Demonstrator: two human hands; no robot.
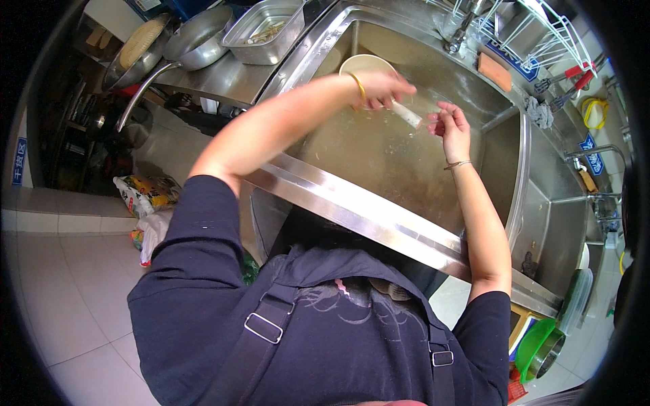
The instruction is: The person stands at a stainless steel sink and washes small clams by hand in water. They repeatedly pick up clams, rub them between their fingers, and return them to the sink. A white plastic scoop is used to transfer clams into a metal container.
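Note:
Both hands are over a large stainless steel sink basin (284,161) filled with cloudy water. My left hand (378,90), below a gold bangle, is blurred and is at the upper end of a whitish, tube-like piece (407,114); its grip is not clear. Beyond that hand, a round pale bowl (363,62) sits partly hidden at the water. My right hand (450,123), with a thin bracelet at the wrist, is raised near the piece's lower end, fingers bent; whether it touches or holds anything cannot be made out.
Left of the basin, a rectangular metal pan (287,43) holding small pieces and a steel pot (195,45) stand on a counter. A faucet (459,35), a white wire rack (553,38) and an orange sponge (494,72) line the far edge. A second basin (551,223) adjoins at right.

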